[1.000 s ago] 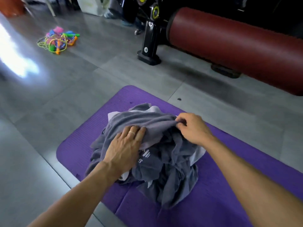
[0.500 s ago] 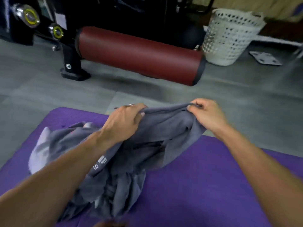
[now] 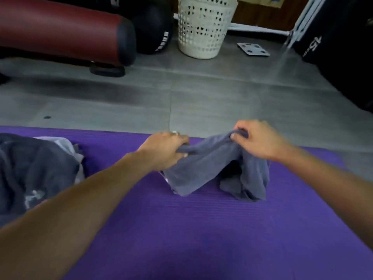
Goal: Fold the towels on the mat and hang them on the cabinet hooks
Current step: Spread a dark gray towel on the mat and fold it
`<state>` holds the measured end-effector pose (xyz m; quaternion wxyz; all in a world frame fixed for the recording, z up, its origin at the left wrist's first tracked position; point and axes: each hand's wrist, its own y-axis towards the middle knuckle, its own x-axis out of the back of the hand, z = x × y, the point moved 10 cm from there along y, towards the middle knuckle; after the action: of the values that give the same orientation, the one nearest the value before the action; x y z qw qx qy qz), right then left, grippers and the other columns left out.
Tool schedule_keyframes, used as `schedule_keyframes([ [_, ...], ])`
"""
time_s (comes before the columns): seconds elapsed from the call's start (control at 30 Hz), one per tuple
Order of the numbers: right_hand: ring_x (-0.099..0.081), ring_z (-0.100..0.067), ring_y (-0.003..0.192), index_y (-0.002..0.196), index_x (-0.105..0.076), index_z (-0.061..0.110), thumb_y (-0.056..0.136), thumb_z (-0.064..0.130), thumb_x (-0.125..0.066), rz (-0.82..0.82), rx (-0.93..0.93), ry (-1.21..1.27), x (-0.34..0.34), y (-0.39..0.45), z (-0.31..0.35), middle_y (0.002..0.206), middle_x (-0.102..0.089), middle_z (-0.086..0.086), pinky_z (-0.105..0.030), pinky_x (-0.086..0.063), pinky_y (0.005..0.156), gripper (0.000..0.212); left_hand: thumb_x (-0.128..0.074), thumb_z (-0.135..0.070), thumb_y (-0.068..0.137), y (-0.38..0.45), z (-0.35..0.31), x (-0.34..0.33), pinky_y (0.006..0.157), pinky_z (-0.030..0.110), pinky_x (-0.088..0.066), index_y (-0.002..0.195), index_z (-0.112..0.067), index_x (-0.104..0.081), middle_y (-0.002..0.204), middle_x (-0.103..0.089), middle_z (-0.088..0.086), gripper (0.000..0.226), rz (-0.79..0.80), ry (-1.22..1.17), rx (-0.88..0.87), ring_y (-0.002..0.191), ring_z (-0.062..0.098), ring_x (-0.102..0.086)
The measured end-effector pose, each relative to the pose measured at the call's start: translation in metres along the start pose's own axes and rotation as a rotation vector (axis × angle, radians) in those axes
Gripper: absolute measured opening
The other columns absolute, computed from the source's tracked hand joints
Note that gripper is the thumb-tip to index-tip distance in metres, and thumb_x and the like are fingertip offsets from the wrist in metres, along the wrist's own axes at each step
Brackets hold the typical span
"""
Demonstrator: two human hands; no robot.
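Note:
A grey towel (image 3: pixel 203 170) hangs crumpled between my two hands, its lower folds touching the purple mat (image 3: pixel 181 229). My left hand (image 3: pixel 163 150) grips the towel's upper edge on the left. My right hand (image 3: pixel 256 140) pinches the same edge on the right. The pile of other grey and white towels (image 3: pixel 38 170) lies on the mat at the far left, apart from the held towel. No cabinet or hooks are in view.
Grey floor tiles (image 3: pixel 201 102) stretch beyond the mat. A dark red padded roller (image 3: pixel 60 35) lies at the back left, a white perforated basket (image 3: pixel 203 27) stands at the back middle, a flat scale (image 3: pixel 253 49) beside it, and black gym gear (image 3: pixel 343 53) at the right.
Both hands have lifted one grey towel off the pile and carried it to the right over the mat. The pile now sits at the far left of the view.

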<state>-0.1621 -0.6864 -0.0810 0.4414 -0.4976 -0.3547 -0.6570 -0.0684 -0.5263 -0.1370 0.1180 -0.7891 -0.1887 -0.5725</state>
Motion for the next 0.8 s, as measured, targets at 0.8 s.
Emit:
schedule_keyframes([
  [0.8,-0.057,-0.014,0.071,0.091,-0.065,0.009,0.087,0.004,-0.061,-0.390,-0.784,0.910,-0.171,-0.137,-0.324,0.076,-0.063,-0.002,-0.030,-0.048,0.067,0.007,-0.055,-0.037,0.092,0.071,-0.173,-0.252,0.104,0.039,-0.031,0.134,-0.020,-0.043,0.130,-0.051,0.002,0.047,0.127,0.145,0.185,0.122,0.024,-0.047],
])
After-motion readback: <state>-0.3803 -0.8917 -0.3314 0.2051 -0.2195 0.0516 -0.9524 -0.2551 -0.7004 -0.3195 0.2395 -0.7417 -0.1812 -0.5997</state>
